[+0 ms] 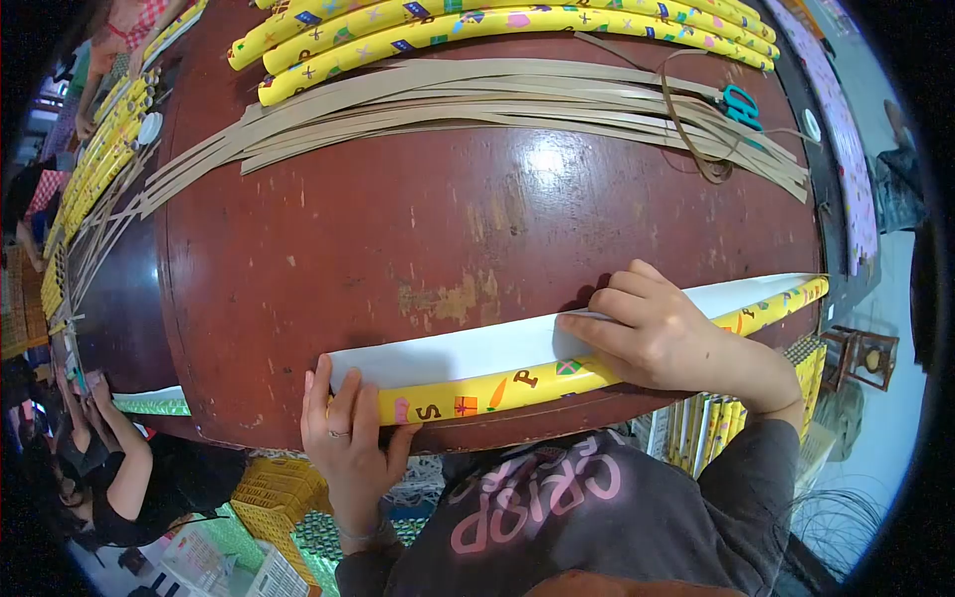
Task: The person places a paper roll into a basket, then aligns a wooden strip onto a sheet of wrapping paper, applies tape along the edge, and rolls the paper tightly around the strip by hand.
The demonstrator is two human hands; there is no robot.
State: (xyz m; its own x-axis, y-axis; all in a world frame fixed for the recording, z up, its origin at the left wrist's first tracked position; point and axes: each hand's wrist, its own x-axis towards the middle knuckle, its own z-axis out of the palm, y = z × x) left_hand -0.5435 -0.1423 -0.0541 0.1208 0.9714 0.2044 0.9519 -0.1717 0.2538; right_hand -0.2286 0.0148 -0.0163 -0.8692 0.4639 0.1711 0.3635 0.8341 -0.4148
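Paper (468,400), part-rolled, left hand (355,435) at end; right hand (652,333) midway

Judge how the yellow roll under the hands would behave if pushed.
The yellow roll would probably turn easily, given its rounded shape. Its unwrapped white flap suggests it may unwind if released. That flap's thin edge hints at light, flexible paper.

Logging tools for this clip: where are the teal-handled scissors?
In the head view, the teal-handled scissors lie at upper right on the table, among the tan strips.
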